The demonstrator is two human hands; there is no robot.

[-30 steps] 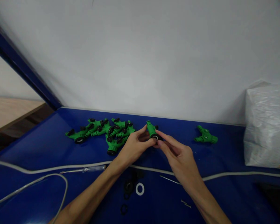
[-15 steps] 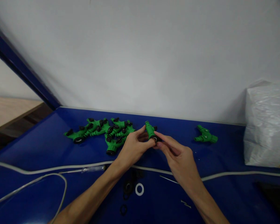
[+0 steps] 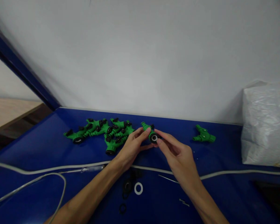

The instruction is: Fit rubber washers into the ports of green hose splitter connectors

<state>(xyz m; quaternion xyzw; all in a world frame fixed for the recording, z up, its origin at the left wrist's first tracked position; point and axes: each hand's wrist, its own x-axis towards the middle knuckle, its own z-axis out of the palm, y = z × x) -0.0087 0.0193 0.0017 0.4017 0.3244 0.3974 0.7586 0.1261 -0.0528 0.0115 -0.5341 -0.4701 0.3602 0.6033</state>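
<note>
Between both hands is a green Y-shaped hose splitter (image 3: 146,126), its black collar with a pale ring inside turned toward me. My left hand (image 3: 138,140) grips the body from the left, thumb on top. With thumb and fingers, my right hand (image 3: 175,147) holds the black collar (image 3: 155,137) from the right. Left of my hands lie several green splitters (image 3: 109,130) with black valve levers and collars. Apart on the right rests a green splitter (image 3: 204,135) without black parts.
A white ring washer (image 3: 138,188) and black rings (image 3: 127,186) lie in front. Nearby are a screwdriver (image 3: 93,168), a thin metal rod (image 3: 168,179) and small screws (image 3: 184,203). A pale cable (image 3: 49,170) crosses the blue table. A plastic-wrapped package (image 3: 266,124) stands right.
The held splitter has tilted so that its collar opening faces me more. My left thumb has moved up onto the body, and my right thumb now rests at the collar's front.
</note>
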